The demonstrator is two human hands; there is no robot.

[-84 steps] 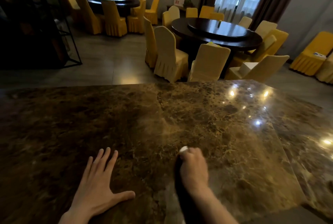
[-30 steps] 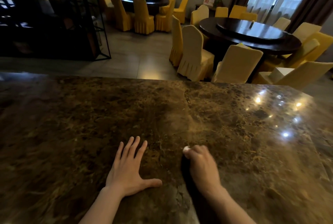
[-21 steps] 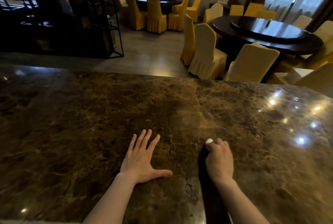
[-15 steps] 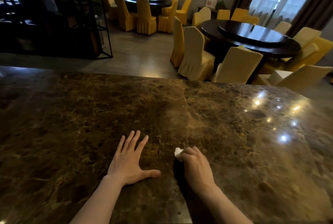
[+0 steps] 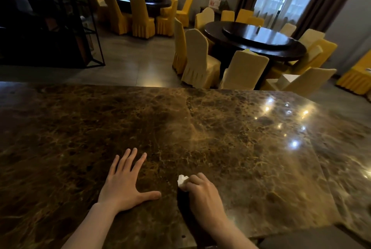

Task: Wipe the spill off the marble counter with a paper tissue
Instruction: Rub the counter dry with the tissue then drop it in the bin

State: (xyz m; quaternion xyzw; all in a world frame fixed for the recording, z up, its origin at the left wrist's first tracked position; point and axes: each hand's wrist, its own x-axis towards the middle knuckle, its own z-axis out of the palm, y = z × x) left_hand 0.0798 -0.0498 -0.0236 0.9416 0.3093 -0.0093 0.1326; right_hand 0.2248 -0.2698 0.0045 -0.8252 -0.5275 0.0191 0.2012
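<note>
Broadly, the marble counter (image 5: 230, 148) fills the lower two thirds of the view, its far edge running straight across from nine o'clock to about two o'clock, its right edge slanting down toward four o'clock, and a near corner showing at about five o'clock. Almost all of its brown, veined top lies bare, with wide free room to the left, ahead and to the right of the hands; ceiling lights glint on it at about three o'clock. Beyond the far edge, open floor (image 5: 128, 62) leads off at twelve o'clock, with a round dark table (image 5: 255, 42) ringed by covered chairs (image 5: 198, 58) at one o'clock and a black metal shelf frame (image 5: 88, 28) at ten o'clock. At six o'clock the left hand (image 5: 126, 184) lies flat on the stone, fingers and thumb spread wide, holding nothing. Just beside it, apart from its thumb tip, the right hand (image 5: 202, 194) is curled closed over a small white tissue (image 5: 182, 182), which pokes out past the knuckles against the counter. No wet patch can be made out.
</note>
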